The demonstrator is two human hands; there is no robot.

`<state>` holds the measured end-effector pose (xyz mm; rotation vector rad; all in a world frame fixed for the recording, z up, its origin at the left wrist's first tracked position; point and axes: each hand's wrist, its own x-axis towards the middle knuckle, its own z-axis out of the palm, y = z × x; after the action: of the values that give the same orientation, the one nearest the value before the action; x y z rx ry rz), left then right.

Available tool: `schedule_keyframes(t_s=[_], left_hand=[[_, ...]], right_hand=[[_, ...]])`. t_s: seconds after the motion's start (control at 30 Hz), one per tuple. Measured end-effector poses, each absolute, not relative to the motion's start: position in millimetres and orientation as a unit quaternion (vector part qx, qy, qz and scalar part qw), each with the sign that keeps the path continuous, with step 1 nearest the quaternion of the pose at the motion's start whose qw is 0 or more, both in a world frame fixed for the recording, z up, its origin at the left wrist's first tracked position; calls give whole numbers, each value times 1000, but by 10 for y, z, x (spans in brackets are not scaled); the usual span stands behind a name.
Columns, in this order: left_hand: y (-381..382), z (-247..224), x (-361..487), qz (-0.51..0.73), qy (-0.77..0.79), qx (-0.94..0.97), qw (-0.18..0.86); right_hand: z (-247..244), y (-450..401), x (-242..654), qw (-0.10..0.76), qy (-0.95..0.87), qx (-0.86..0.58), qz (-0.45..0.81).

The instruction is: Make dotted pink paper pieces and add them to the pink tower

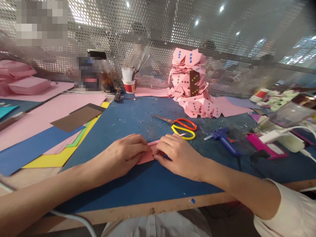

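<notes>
A small folded piece of pink paper (145,159) lies on the blue mat between my hands, close to the table's front. My left hand (124,153) presses its left part, fingers bent over it and closed. My right hand (172,153) grips the right part between thumb and fingers. Both hands cover much of the paper, so its full shape is hidden. Just beyond the right hand lie scissors (176,123) with one red and one yellow handle loop. Further right rests a blue glue gun (223,138).
Behind stands a stack of folded pink paper pieces (190,79) with small coloured squares. Coloured paper sheets (76,118) spread at left. A red and white cup (129,86) holds tools at the back. A magenta item (266,146) and white cables lie right. A perforated metal screen (158,56) closes the back.
</notes>
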<state>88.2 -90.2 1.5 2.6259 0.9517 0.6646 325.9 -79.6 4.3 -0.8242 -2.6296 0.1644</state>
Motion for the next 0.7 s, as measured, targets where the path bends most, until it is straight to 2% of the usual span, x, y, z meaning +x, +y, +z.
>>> schedule_keyframes(t_s=[0.7], left_hand=[[-867,5,876,232,318,910,129]], right_hand=[[50,-842,3206,203,-912,-347,81]])
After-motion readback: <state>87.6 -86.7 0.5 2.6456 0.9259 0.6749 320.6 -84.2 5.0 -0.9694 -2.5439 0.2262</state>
